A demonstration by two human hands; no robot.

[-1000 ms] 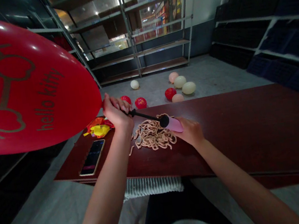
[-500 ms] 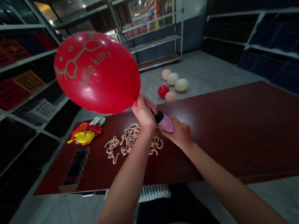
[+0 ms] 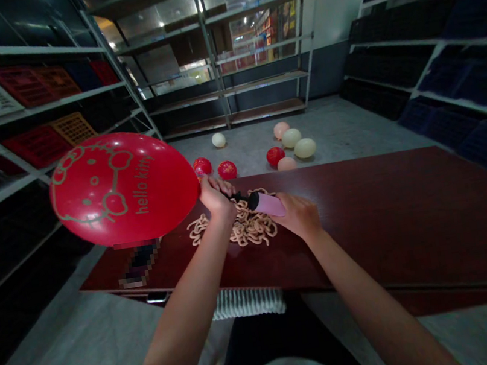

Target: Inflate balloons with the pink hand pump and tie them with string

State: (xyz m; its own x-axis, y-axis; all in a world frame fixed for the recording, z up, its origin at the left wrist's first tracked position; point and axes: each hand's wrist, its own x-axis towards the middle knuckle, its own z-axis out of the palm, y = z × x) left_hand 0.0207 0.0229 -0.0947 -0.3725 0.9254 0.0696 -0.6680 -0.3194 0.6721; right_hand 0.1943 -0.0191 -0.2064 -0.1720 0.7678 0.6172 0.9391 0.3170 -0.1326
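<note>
A large inflated red balloon with gold "hello kitty" print hangs out to the left. My left hand is closed around its neck. A pink hand pump with a black collar lies in the closed fingers of my right hand. From the collar a thin black rod runs toward my left hand, where its far end is hidden by the fingers. Below both hands, a heap of beige twisted cords rests on the dark red table.
A blurred-out phone-like object lies at the table's left, partly under the balloon. Beyond the table, several small balloons in red, cream and pink sit on the floor. Shelves with crates line both sides.
The red balloon has swung down and left with my left hand. My hands are farther apart, and the black rod now shows between them. The pump lies more level.
</note>
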